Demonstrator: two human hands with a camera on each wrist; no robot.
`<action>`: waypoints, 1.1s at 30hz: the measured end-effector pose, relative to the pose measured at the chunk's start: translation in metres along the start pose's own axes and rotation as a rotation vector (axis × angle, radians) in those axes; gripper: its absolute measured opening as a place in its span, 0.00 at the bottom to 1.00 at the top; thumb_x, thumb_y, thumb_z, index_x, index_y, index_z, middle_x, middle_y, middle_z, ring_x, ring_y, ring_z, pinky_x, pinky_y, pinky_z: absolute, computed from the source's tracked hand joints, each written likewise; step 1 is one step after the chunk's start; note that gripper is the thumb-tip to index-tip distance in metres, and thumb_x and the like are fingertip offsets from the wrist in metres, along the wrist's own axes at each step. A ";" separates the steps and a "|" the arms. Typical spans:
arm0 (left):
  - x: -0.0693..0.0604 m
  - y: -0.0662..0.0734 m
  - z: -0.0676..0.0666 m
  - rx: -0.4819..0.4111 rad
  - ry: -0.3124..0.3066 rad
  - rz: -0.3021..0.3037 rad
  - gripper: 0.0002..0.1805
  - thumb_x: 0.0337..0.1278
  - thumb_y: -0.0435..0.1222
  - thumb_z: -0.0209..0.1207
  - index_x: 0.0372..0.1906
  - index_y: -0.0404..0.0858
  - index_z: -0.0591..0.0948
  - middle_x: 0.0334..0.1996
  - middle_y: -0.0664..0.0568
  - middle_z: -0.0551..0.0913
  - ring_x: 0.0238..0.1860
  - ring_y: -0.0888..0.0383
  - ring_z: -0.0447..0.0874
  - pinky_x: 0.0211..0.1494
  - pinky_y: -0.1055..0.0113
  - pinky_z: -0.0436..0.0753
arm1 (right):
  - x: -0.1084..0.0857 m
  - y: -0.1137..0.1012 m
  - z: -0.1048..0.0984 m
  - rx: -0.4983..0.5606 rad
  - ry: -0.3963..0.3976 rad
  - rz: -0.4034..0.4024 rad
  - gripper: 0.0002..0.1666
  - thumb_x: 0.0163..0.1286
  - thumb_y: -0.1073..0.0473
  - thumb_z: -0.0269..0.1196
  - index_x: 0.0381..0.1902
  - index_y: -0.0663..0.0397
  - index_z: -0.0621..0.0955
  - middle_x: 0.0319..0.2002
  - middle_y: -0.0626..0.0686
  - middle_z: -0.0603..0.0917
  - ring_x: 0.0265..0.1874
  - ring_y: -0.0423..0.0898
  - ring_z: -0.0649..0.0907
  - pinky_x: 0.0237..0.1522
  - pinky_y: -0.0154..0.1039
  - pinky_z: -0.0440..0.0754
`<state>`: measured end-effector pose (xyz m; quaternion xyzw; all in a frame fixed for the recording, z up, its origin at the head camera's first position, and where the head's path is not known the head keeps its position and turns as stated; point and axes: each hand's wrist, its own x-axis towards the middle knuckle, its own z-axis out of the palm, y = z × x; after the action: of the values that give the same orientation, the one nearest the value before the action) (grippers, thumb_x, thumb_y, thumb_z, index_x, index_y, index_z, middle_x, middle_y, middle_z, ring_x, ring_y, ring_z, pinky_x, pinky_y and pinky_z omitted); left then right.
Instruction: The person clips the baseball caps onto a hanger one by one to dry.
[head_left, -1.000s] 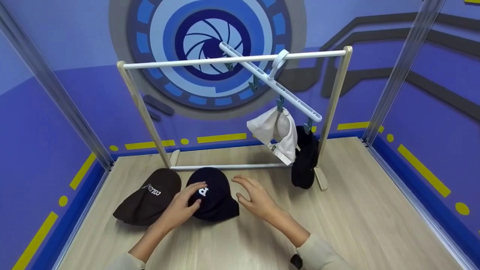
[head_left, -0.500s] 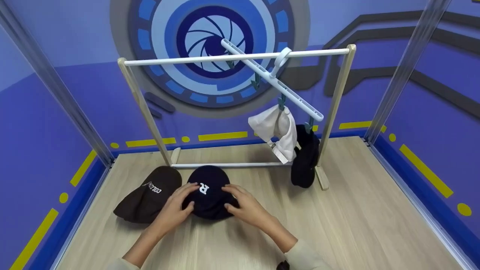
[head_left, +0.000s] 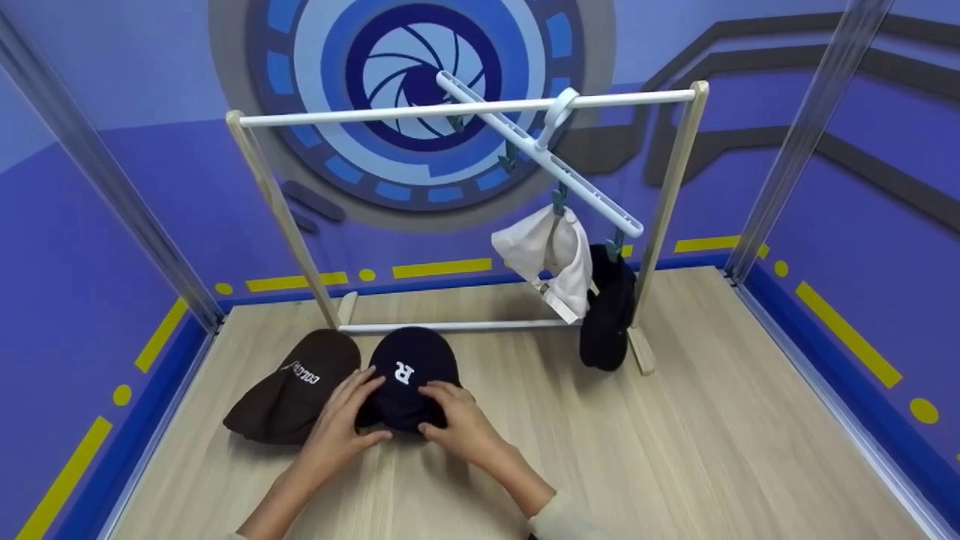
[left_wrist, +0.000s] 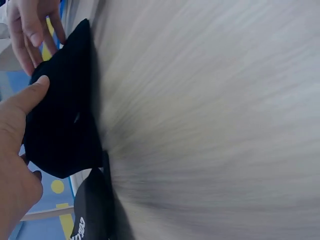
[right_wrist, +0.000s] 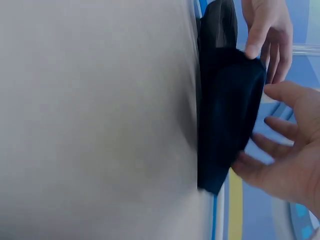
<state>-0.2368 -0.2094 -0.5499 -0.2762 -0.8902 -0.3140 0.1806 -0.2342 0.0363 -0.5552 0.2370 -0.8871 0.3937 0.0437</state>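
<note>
A navy cap with a white R [head_left: 420, 356] lies on the wooden table, its front edge toward me. My left hand [head_left: 339, 427] rests at its left side, fingers spread, thumb at the front edge; in the left wrist view that thumb touches the dark cap [left_wrist: 62, 115]. My right hand [head_left: 466, 427] is on the cap's right side, fingers loosely bent over the crown. The right wrist view shows the right hand [right_wrist: 285, 145] spread beside the cap [right_wrist: 225, 110], fingertips at its edge. Neither hand visibly grips it.
Left of the navy cap, close beside it, lies a dark brown cap [head_left: 300, 397]. Behind stands a rack with a white top bar [head_left: 337, 117]. A white clip hanger [head_left: 585, 187] hangs slantwise from it, holding a white cap [head_left: 547, 251] and a black cap [head_left: 606, 322] on green clips.
My right hand has moved left from beside the navy cap onto its right side. My left hand has come slightly down and left, its thumb now by the front edge. The cap has hardly moved.
</note>
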 end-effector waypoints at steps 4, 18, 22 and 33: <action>-0.002 -0.006 0.002 0.042 0.022 0.009 0.49 0.29 0.31 0.83 0.67 0.35 0.76 0.70 0.35 0.70 0.70 0.29 0.64 0.66 0.32 0.68 | 0.002 -0.012 0.011 -0.053 0.083 0.027 0.31 0.62 0.57 0.73 0.63 0.57 0.80 0.63 0.57 0.78 0.63 0.58 0.72 0.64 0.53 0.73; -0.005 -0.015 0.009 0.021 0.061 -0.080 0.49 0.30 0.25 0.82 0.68 0.35 0.76 0.71 0.39 0.71 0.71 0.31 0.64 0.69 0.37 0.67 | 0.004 -0.022 0.038 -0.287 0.041 0.078 0.46 0.53 0.52 0.81 0.69 0.51 0.75 0.72 0.61 0.70 0.75 0.63 0.64 0.73 0.58 0.64; -0.005 -0.017 0.010 0.012 0.054 -0.120 0.46 0.32 0.21 0.79 0.67 0.34 0.76 0.70 0.38 0.72 0.70 0.31 0.66 0.69 0.39 0.68 | 0.004 -0.026 0.044 -0.354 0.025 0.081 0.45 0.55 0.51 0.80 0.69 0.52 0.76 0.69 0.59 0.74 0.72 0.60 0.68 0.73 0.54 0.66; 0.002 -0.016 0.014 -0.002 0.051 -0.197 0.38 0.40 0.17 0.72 0.63 0.35 0.80 0.65 0.41 0.77 0.67 0.40 0.74 0.65 0.46 0.75 | 0.008 -0.029 0.047 -0.379 -0.004 0.148 0.39 0.60 0.50 0.76 0.67 0.53 0.77 0.66 0.60 0.77 0.71 0.61 0.70 0.71 0.54 0.69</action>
<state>-0.2496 -0.2101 -0.5662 -0.1796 -0.9079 -0.3381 0.1711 -0.2230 -0.0178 -0.5659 0.1593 -0.9604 0.2214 0.0566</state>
